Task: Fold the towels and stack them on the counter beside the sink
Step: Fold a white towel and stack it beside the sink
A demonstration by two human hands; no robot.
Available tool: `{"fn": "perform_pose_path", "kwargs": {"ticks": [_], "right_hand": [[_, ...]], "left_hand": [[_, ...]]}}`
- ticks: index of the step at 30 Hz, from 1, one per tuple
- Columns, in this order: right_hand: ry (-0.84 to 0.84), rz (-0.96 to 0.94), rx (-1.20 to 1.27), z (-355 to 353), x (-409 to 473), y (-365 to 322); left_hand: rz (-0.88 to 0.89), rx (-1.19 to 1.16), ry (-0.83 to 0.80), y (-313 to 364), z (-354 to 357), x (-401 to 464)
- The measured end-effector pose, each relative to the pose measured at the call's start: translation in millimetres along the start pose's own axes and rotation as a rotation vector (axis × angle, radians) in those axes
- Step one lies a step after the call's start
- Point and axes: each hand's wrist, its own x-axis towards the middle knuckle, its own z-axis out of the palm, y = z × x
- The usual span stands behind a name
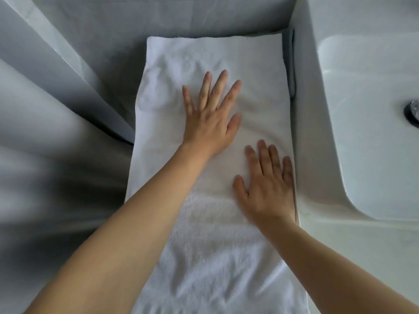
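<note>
A white towel (172, 71) lies lengthwise on the counter, running from the back wall toward me and hanging over the front edge. My left hand (209, 118) presses flat on its middle with fingers spread and straight. Nearer to me, my right hand (268, 186) presses flat on the towel beside its right edge, fingers straight. A dark folded layer (292, 71) shows under the towel's far right edge.
The white sink basin (362, 123) sits directly right of the towel, its metal drain (413, 111) at the frame's edge. Grey tiled wall (136, 14) closes the back. A grey angled panel (56, 71) stands on the left.
</note>
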Motion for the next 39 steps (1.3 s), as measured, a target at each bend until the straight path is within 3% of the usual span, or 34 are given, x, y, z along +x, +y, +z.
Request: {"fn": "perform_pose_path", "kwargs": {"ticks": [2,7,11,14,18,20,22,25,27,30,32,35,37,39], "right_hand": [[0.004,0.002,0.011,-0.1,-0.4,0.0],[0.004,0.004,0.04,-0.1,0.3,0.1],[0.003,0.004,0.069,-1.1,0.1,-0.1],[0.011,0.004,0.088,-2.0,1.5,-0.1],[0.027,0.006,0.111,-1.6,1.4,-0.1],[0.026,0.011,0.114,-1.0,1.4,-0.1],[0.03,0.016,0.113,-0.6,2.6,0.5],[0.029,0.019,0.093,-0.4,2.9,0.5],[0.025,0.022,0.09,-0.4,2.6,0.2],[0.02,0.027,0.085,-1.6,3.0,0.1],[0.019,0.022,0.083,-1.7,2.9,-0.3],[0.019,0.016,0.082,-1.2,2.5,0.3],[0.014,0.021,0.079,-1.4,2.7,0.6],[0.006,0.022,0.076,-1.8,3.7,0.4]], "left_hand": [[-0.014,0.049,-0.123,0.2,7.2,12.9],[0.104,0.061,0.02,18.7,-1.0,61.5],[0.136,0.116,-0.178,42.1,6.9,89.7],[0.17,0.152,-0.174,43.6,15.4,88.0],[0.278,0.022,-0.193,34.5,4.1,108.6],[0.152,-0.01,-0.134,29.0,2.0,116.0],[0.033,0.037,-0.182,29.5,6.8,114.5],[0.068,0.064,-0.262,32.5,7.8,111.0],[0.076,0.037,-0.196,24.1,-1.1,110.6],[-0.21,0.036,0.104,-1.0,-3.3,81.9],[-0.377,0.008,0.036,-16.1,1.5,57.9],[-0.337,0.004,-0.16,-27.5,-0.2,51.3],[-0.282,-0.021,-0.13,-25.0,-7.4,45.2],[-0.24,-0.073,0.0,-14.3,-13.8,11.8]]}}
